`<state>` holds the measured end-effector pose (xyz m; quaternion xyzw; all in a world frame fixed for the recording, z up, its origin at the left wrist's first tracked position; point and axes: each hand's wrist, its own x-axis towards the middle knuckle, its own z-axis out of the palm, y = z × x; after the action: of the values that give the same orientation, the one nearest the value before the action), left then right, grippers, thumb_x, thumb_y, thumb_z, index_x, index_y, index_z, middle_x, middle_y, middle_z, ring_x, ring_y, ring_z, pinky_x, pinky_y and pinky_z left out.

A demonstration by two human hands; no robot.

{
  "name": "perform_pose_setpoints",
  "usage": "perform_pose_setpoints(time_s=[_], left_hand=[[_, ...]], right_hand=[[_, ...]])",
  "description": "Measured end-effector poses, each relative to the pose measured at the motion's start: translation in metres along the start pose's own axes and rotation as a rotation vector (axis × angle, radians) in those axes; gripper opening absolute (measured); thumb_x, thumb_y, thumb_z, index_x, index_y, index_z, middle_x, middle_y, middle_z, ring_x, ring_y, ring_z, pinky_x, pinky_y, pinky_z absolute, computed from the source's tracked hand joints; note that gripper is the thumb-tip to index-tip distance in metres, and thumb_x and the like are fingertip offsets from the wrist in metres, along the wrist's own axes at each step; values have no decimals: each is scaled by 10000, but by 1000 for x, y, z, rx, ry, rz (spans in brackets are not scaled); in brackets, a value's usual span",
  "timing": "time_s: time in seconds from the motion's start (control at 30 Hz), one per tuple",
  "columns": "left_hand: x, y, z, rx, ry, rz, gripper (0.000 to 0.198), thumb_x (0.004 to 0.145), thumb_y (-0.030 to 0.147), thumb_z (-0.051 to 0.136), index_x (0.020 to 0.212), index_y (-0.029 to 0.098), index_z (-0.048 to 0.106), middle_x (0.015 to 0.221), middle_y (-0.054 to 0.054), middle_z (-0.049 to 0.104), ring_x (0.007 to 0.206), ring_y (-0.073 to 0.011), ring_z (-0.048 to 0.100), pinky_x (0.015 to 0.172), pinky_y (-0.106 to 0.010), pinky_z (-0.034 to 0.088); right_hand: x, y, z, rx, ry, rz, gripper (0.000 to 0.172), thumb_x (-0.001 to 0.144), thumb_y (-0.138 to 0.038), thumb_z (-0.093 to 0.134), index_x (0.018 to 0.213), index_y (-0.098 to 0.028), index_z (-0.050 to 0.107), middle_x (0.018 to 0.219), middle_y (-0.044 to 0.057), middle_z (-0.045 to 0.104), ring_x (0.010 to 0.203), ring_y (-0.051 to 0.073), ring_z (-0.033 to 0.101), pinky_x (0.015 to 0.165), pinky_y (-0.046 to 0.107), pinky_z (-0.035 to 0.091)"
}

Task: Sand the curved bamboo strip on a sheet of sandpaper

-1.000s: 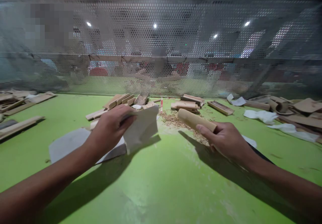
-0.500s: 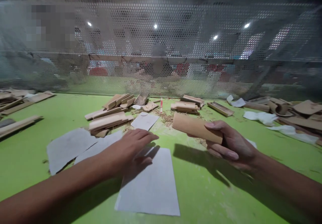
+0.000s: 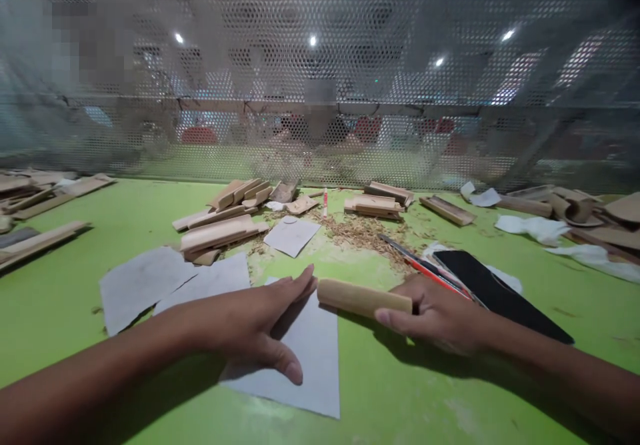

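Observation:
My right hand (image 3: pixel 435 315) grips a short curved piece of bamboo (image 3: pixel 364 297) by its right end, thumb on the near side. The smooth outer side of the bamboo faces up, low above the green table. My left hand (image 3: pixel 265 311) is spread over a white sheet of paper (image 3: pixel 313 358), thumb apart from the fingers. Its fingertips come close to the bamboo's left end; whether they touch it, I cannot tell. Beyond my right hand lie a red-handled knife (image 3: pixel 425 268) and a black phone (image 3: pixel 505 291), each partly covered by the hand and forearm.
Split bamboo pieces (image 3: pixel 220 233) are stacked at the back left, with another small stack (image 3: pixel 375 206) at the back centre. Shavings (image 3: pixel 357 231) litter the middle. Torn paper (image 3: pixel 143 285) lies left. Bamboo offcuts (image 3: pixel 575 205) and crumpled tissue (image 3: pixel 533 228) are right. A perforated screen (image 3: pixel 240 125) closes the back.
My right hand has lowered the bamboo and drawn it nearer and leftward, turning it so the curved side faces up. My left hand has spread its thumb. The knife and phone have come into sight.

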<state>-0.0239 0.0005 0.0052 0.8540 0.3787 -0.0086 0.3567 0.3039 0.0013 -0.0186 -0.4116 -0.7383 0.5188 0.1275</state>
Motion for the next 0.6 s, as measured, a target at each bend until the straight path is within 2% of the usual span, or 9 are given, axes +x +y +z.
perform_pose_setpoints(time_s=[0.1, 0.23, 0.33, 0.4, 0.5, 0.6], left_hand=[[1, -1, 0, 4, -15, 22, 1260, 784, 573, 877, 1684, 223, 67, 1720, -134, 167, 1526, -382, 311, 1213, -429, 324], [1, -1, -1, -20, -23, -11, 1289, 774, 545, 890, 1682, 232, 31, 1726, -124, 111, 1544, -375, 267, 1231, -442, 289], [2, -2, -2, -32, -40, -21, 1306, 742, 532, 918, 1682, 250, 56, 1729, -107, 106, 1553, -367, 242, 1245, -442, 259], [3, -3, -2, -22, -56, -29, 1307, 740, 549, 913, 1682, 241, 62, 1730, -108, 97, 1559, -361, 228, 1252, -442, 240], [4, -4, -2, -4, -65, -39, 1317, 743, 563, 904, 1682, 225, 46, 1732, -117, 80, 1563, -357, 213, 1256, -441, 225], [4, -4, -2, 0, -69, -37, 1316, 727, 561, 916, 1682, 238, 70, 1733, -112, 74, 1566, -363, 198, 1262, -439, 208]], right_hand=[[0, 2, -2, -21, -60, -23, 471, 896, -538, 670, 623, -189, 509, 542, -52, 403, 469, 86, 335, 445, 232, 238], [0, 3, -3, -73, 23, -49, 478, 916, -548, 640, 633, -171, 563, 551, -35, 442, 475, 93, 367, 451, 236, 257], [-6, -4, 2, -105, -82, -99, 472, 961, -521, 578, 636, -180, 552, 544, -42, 430, 463, 91, 366, 446, 234, 255], [-10, -13, 5, -213, -82, -170, 434, 986, -476, 541, 672, -179, 583, 547, -48, 425, 465, 91, 358, 455, 234, 261], [-15, -28, 9, -417, -58, -265, 329, 1017, -377, 485, 865, -170, 691, 593, -33, 516, 478, 98, 405, 480, 230, 301], [-19, -38, 13, -594, -145, -330, 277, 1011, -257, 452, 1148, -188, 684, 714, 2, 655, 520, 112, 501, 510, 222, 348]])
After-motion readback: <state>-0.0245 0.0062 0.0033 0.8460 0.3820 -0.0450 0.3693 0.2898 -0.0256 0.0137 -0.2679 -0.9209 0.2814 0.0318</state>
